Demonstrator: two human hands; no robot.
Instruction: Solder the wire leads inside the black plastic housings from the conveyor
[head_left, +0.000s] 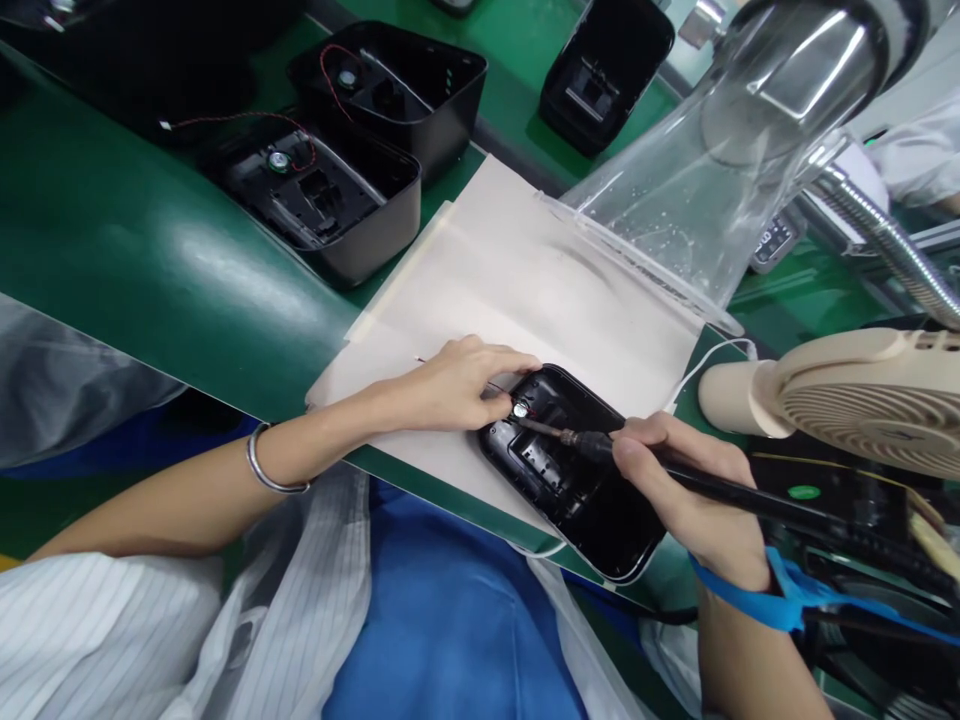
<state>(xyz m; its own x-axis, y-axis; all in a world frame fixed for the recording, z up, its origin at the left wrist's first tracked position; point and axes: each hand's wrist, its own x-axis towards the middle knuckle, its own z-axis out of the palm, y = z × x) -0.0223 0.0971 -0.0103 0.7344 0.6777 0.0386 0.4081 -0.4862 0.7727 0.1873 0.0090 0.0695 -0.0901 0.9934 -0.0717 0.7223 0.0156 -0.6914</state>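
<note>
A black plastic housing (592,500) lies open side up on a beige mat (525,290) at the table's near edge. My left hand (450,385) rests at its left corner, fingers pinched on a thin red wire beside a small round speaker (520,407). My right hand (690,490) grips a black soldering iron (750,495) like a pen, its tip (536,425) touching down next to the speaker. A silver bangle (266,465) is on my left wrist and a blue strap (780,590) on my right.
Two more open black housings (322,195) (405,85) with red wires sit on the green belt (112,240) at the back left, a third (600,65) farther back. A clear fume hood (720,150) hangs over the mat. A beige fan (862,395) stands at the right.
</note>
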